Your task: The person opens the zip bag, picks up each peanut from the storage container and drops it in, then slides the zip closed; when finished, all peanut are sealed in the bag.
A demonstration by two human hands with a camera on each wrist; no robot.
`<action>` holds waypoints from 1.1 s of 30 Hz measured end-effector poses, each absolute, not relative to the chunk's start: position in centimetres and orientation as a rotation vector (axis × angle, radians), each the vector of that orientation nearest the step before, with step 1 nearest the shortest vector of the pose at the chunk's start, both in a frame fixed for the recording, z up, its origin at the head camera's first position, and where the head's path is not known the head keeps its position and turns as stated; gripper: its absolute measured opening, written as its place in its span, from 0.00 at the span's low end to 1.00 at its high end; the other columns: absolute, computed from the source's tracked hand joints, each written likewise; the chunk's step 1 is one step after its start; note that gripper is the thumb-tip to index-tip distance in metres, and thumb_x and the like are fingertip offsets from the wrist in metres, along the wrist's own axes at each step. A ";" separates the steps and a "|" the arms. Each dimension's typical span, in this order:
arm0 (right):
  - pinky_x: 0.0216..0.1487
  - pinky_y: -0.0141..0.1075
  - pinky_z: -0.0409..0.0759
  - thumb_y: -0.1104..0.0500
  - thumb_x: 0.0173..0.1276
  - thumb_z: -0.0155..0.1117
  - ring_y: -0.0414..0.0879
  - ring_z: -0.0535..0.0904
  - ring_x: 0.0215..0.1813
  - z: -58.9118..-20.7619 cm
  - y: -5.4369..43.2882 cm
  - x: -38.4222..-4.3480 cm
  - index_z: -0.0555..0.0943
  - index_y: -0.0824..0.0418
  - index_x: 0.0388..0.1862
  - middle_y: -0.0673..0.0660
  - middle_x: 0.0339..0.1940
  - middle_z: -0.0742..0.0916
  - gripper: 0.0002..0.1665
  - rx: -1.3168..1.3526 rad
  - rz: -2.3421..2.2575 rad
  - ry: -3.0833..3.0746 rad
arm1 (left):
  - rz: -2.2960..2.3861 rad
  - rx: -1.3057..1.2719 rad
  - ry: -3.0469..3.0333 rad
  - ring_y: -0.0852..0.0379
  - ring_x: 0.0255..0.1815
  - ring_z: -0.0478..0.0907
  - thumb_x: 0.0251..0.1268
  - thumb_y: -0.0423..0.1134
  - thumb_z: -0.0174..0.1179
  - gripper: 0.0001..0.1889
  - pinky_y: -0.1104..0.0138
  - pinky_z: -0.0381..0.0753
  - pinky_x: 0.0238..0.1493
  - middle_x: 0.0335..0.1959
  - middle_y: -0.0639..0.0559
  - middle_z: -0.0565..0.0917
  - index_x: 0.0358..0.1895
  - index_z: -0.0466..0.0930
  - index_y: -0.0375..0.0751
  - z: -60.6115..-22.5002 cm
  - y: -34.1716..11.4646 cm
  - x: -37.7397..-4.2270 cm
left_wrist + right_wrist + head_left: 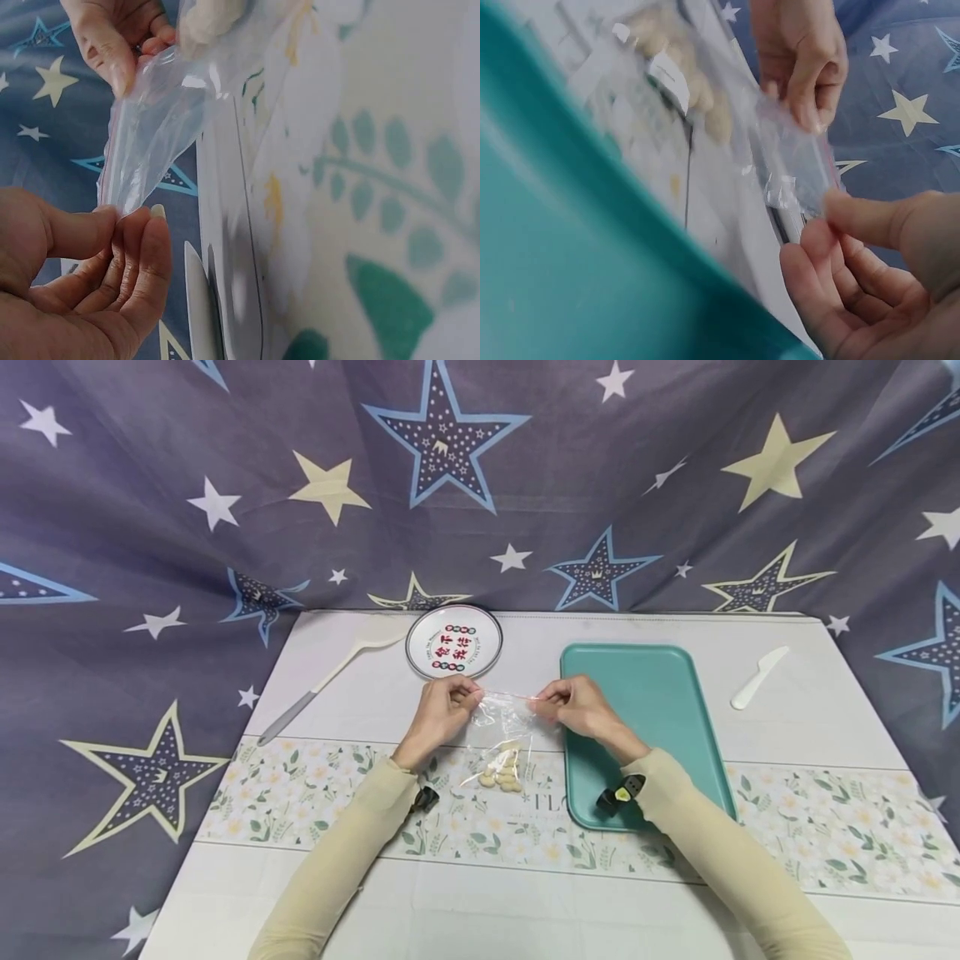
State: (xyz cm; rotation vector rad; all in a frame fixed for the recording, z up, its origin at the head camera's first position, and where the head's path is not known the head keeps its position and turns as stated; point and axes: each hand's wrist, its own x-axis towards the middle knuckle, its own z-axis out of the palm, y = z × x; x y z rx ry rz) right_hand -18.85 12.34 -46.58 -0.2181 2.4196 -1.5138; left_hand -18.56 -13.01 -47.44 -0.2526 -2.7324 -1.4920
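A clear zip-top bag [504,727] with a reddish strip along its top edge hangs between both hands. Several pale tan pieces that look like peanuts in their shells [501,770] lie at its bottom; they also show in the right wrist view as lumpy peanuts [682,64]. The left hand [444,714] pinches one top corner between thumb and fingers. At the opposite corner, the right hand [579,706] pinches the same edge. In the left wrist view the bag's top edge [112,154] runs taut from hand to hand. Whether the seal is closed cannot be told.
A teal tray [637,677] lies under the right forearm. Behind the left hand is a round white plate [453,642] with red lettering. A grey-handled white spoon or spatula [322,685] lies at left, a white knife [760,677] at right. A star-patterned curtain [480,552] backs the table.
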 end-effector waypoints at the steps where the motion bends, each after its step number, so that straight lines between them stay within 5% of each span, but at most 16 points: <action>1: 0.27 0.30 0.79 0.60 0.68 0.74 0.50 0.84 0.28 -46.6 12.4 -18.9 0.89 0.68 0.40 0.60 0.27 0.90 0.11 -0.207 -1.526 2.415 | -1.496 -0.247 -2.730 0.58 0.28 0.83 0.70 0.33 0.67 0.04 0.72 0.82 0.34 0.30 0.42 0.89 0.38 0.88 0.35 -47.5 -13.0 -18.6; 9: 0.33 0.35 0.86 0.62 0.70 0.72 0.52 0.87 0.33 -46.9 12.6 -19.2 0.89 0.68 0.47 0.66 0.40 0.92 0.11 -0.181 -1.583 2.408 | -1.549 -0.210 -2.766 0.50 0.29 0.89 0.70 0.32 0.66 0.05 0.71 0.86 0.32 0.35 0.38 0.90 0.42 0.88 0.34 -47.5 -13.2 -19.0; 17: 0.44 0.40 0.91 0.61 0.73 0.68 0.57 0.91 0.42 -46.8 12.4 -19.5 0.86 0.68 0.54 0.67 0.43 0.92 0.15 -0.117 -1.611 2.326 | -1.529 -0.198 -2.830 0.53 0.28 0.88 0.69 0.28 0.65 0.06 0.70 0.86 0.32 0.37 0.39 0.90 0.46 0.87 0.32 -47.5 -13.4 -19.5; 27: 0.49 0.46 0.91 0.63 0.75 0.65 0.64 0.89 0.47 -46.4 13.8 -19.8 0.81 0.73 0.60 0.73 0.51 0.89 0.20 -0.204 -1.579 2.382 | -1.328 -0.131 -2.962 0.44 0.46 0.89 0.66 0.38 0.70 0.21 0.57 0.88 0.55 0.45 0.39 0.90 0.58 0.83 0.30 -47.2 -13.4 -19.3; 33: 0.48 0.47 0.91 0.62 0.76 0.64 0.65 0.89 0.47 -45.7 15.5 -19.6 0.81 0.72 0.60 0.72 0.52 0.89 0.19 -0.291 -1.532 2.435 | -1.261 -0.302 -2.968 0.46 0.46 0.89 0.70 0.43 0.69 0.23 0.58 0.89 0.54 0.49 0.40 0.89 0.62 0.81 0.33 -46.8 -14.6 -18.9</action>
